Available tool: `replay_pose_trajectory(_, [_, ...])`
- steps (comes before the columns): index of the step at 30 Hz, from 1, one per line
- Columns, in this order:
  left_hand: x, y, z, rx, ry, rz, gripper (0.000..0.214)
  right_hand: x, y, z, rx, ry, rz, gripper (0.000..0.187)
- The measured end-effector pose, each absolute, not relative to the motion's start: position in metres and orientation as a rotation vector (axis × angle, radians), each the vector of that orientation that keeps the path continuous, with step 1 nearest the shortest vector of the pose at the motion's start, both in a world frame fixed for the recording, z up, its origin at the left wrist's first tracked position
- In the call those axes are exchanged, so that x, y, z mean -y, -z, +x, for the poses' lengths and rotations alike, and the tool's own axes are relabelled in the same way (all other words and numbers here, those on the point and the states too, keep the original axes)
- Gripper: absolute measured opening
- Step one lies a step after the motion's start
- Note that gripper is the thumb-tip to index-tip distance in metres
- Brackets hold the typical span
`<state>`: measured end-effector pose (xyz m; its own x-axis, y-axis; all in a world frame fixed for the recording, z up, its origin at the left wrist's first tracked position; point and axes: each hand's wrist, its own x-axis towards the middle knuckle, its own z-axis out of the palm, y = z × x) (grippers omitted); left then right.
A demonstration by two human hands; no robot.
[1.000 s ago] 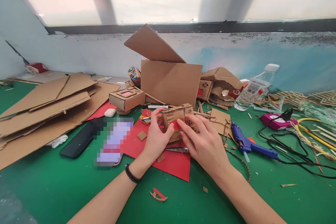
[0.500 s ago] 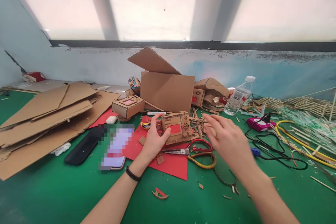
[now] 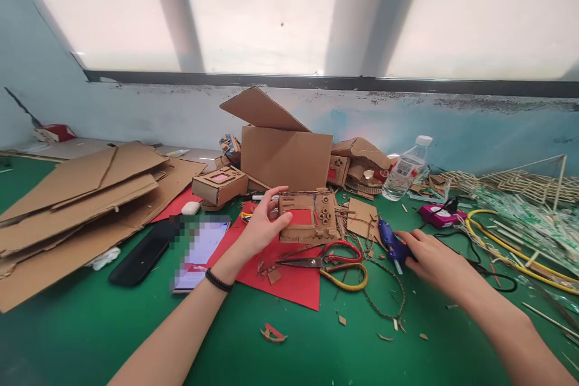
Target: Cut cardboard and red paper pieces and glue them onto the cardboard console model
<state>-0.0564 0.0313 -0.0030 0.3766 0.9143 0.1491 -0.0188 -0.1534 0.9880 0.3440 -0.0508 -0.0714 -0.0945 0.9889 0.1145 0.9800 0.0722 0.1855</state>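
Note:
My left hand (image 3: 263,221) grips the left end of a small cardboard model (image 3: 308,216) shaped like a handheld game console, with a red screen and cut-out buttons. The model rests tilted on a red paper sheet (image 3: 289,271) on the green table (image 3: 90,325). My right hand (image 3: 429,256) lies to the right, its fingers closing around the handle of a blue glue gun (image 3: 391,240) that rests on the table. Scissors (image 3: 330,259) with red and yellow handles lie between my hands.
Flat cardboard sheets (image 3: 85,193) are stacked on the left. A phone (image 3: 201,250) and a black case (image 3: 142,253) lie beside the red paper. An open cardboard box (image 3: 284,151), a water bottle (image 3: 404,169), a pink device (image 3: 441,215), cables and yellow tubing (image 3: 511,241) crowd the back and right.
My right hand left the cardboard model and swung right and down to the blue glue gun. My left hand kept its hold on the model. The view tilted upward slightly.

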Motion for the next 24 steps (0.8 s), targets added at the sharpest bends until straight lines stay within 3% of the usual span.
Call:
replay_pose_trajectory(7, [-0.052,0.008,-0.041,-0.838,-1.087,1.429,0.068,0.049,0.076,0.369,-2.49,-0.274,2.226,0.028])
replay_pose_trajectory(12, [-0.058,0.024,-0.036,-0.887,-1.218,1.332,0.067,0.056,0.036,0.373,-2.721,-0.214,2.599,0.042])
replay_pose_trajectory(15, [-0.056,0.031,-0.035,-0.886,-1.242,1.277,0.068,0.052,0.011,0.34,-2.82,0.308,2.898,0.049])
replay_pose_trajectory(18, [-0.054,0.039,-0.034,-0.893,-1.215,1.299,0.069,0.045,0.0,0.289,-2.851,0.827,2.875,0.046])
replay_pose_trajectory(24, [-0.05,0.046,-0.031,-0.977,-1.153,1.443,0.065,0.046,0.026,0.229,-2.873,1.339,2.756,0.034])
